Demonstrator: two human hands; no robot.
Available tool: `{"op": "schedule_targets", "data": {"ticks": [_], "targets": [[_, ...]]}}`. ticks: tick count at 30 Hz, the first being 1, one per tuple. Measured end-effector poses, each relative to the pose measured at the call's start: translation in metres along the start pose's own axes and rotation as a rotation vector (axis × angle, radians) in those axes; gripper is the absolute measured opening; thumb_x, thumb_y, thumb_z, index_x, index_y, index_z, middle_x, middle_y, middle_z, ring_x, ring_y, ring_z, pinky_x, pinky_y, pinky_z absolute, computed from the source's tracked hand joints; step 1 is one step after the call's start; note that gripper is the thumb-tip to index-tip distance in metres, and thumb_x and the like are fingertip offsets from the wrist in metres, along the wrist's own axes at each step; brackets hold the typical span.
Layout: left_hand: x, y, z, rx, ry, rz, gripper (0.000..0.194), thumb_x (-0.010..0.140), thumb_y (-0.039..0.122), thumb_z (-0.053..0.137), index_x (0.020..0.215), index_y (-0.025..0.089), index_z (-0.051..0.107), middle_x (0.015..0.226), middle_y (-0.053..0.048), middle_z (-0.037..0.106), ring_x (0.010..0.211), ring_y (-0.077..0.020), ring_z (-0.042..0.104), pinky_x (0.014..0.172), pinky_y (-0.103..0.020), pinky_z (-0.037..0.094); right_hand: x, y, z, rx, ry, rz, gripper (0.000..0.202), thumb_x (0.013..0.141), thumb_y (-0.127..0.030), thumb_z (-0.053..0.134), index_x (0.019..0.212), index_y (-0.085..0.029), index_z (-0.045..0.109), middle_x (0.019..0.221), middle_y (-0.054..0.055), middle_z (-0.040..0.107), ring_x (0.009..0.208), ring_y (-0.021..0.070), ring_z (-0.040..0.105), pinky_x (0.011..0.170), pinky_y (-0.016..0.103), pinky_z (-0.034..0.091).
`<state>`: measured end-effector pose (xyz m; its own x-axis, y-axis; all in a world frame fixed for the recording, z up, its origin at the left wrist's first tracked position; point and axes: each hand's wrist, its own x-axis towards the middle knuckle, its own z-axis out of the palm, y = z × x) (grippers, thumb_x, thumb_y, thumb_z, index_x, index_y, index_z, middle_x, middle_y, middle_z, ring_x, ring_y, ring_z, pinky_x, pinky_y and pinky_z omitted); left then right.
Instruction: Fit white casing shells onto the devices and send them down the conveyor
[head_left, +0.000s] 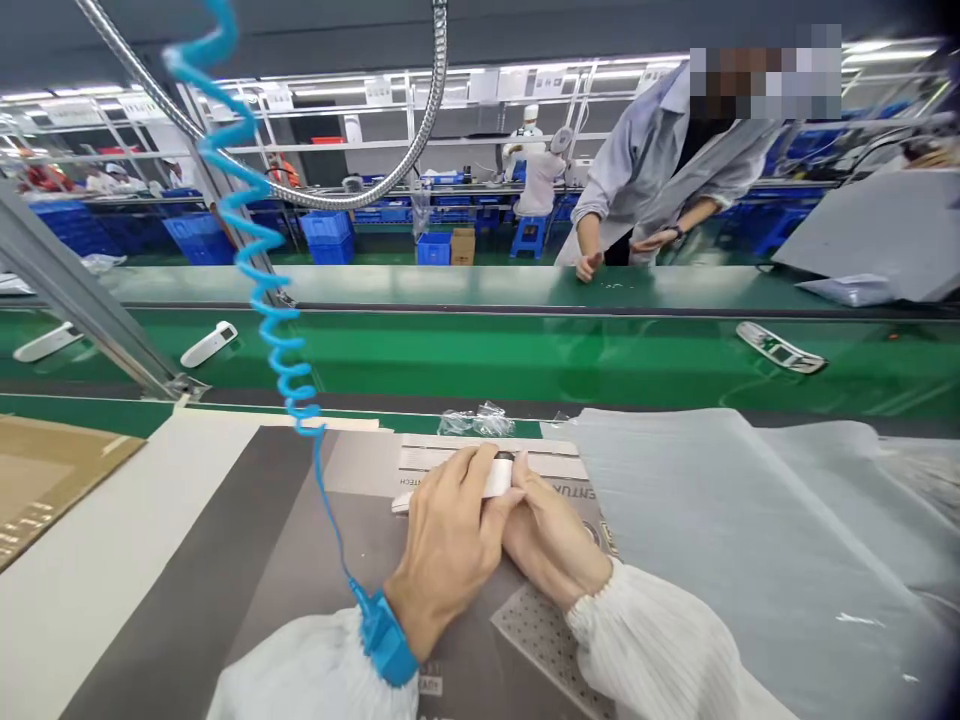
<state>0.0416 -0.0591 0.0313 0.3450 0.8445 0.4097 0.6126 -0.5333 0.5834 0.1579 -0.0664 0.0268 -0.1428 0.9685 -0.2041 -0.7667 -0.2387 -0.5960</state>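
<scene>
Both my hands are closed around a slim white handheld device [498,479] with a dark tip, over the middle of the printed grey cardboard [292,540]. My left hand [454,525] lies over the top of it, with a blue wrist strap [388,640] at the wrist. The device's pale other end sticks out to the left of that hand. From the right, my right hand [551,530] wraps the dark-tipped end, its thumb close to my left thumb. Most of the device is hidden under my fingers.
A blue coiled cord [262,240] hangs down to the strap. Beyond the bench runs a green conveyor [487,350] with white devices [210,344] and an opened shell [780,347]. Translucent sheeting [720,530] lies right, brown cardboard [60,470] left. A person [652,160] stands opposite.
</scene>
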Motion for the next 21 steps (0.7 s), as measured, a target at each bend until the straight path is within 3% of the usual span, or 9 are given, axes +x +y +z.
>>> {"op": "schedule_targets", "data": {"ticks": [4,9,11,14,18,21], "targets": [[0.006,-0.015,-0.016,-0.056,-0.203,-0.125,0.044,0.092,0.044,0.054,0.132,0.027,0.055,0.125,-0.009,0.065,0.113,-0.0284,0.06,0.092,-0.04,0.047,0.01,-0.007,-0.011,0.03,0.068,-0.043,0.031,0.078,-0.047,0.075,0.091,-0.02,0.069,0.093,0.005,0.071,0.108,0.0243,0.063,0.095,0.039,0.054],[0.033,-0.048,-0.061,-0.164,-0.311,-0.223,0.027,0.087,0.041,0.055,0.097,0.022,0.071,0.094,-0.007,0.073,0.087,-0.0248,0.066,0.077,-0.032,0.047,0.02,-0.007,-0.026,-0.052,0.174,-0.131,0.027,0.083,-0.045,0.072,0.096,-0.021,0.069,0.109,0.006,0.072,0.108,0.0209,0.066,0.098,0.037,0.053],[0.057,-0.064,-0.079,-0.144,-0.244,-0.239,0.028,0.084,0.042,0.055,0.087,0.02,0.071,0.082,-0.006,0.072,0.075,-0.0233,0.064,0.069,-0.03,0.045,0.02,-0.004,-0.028,-0.11,0.186,-0.127,0.029,0.082,-0.043,0.073,0.1,-0.02,0.069,0.117,0.008,0.071,0.105,0.02,0.067,0.098,0.036,0.052],[0.102,-0.094,-0.095,-0.016,-0.058,-0.346,0.03,0.081,0.038,0.053,0.094,0.019,0.072,0.07,-0.006,0.07,0.063,-0.022,0.062,0.063,-0.029,0.043,0.019,-0.001,-0.029,-0.159,0.204,-0.132,0.029,0.08,-0.043,0.075,0.098,-0.021,0.068,0.116,0.008,0.072,0.095,0.0175,0.07,0.093,0.033,0.053],[0.143,-0.127,-0.093,0.339,0.028,-0.509,0.028,0.079,0.029,0.051,0.093,0.016,0.071,0.076,-0.012,0.07,0.077,-0.0269,0.067,0.07,-0.032,0.046,0.023,0.002,-0.031,-0.207,0.187,-0.149,0.037,0.076,-0.052,0.076,0.096,-0.024,0.066,0.111,0.006,0.073,0.092,0.017,0.069,0.09,0.032,0.052],[0.145,-0.13,-0.087,0.483,-0.017,-0.561,0.022,0.071,0.026,0.057,0.079,0.009,0.069,0.075,-0.018,0.067,0.081,-0.0349,0.067,0.072,-0.04,0.049,0.028,0.006,-0.03,-0.246,0.201,-0.169,0.046,0.067,-0.059,0.078,0.095,-0.025,0.063,0.104,0.001,0.074,0.09,0.0182,0.069,0.089,0.034,0.051]]}}
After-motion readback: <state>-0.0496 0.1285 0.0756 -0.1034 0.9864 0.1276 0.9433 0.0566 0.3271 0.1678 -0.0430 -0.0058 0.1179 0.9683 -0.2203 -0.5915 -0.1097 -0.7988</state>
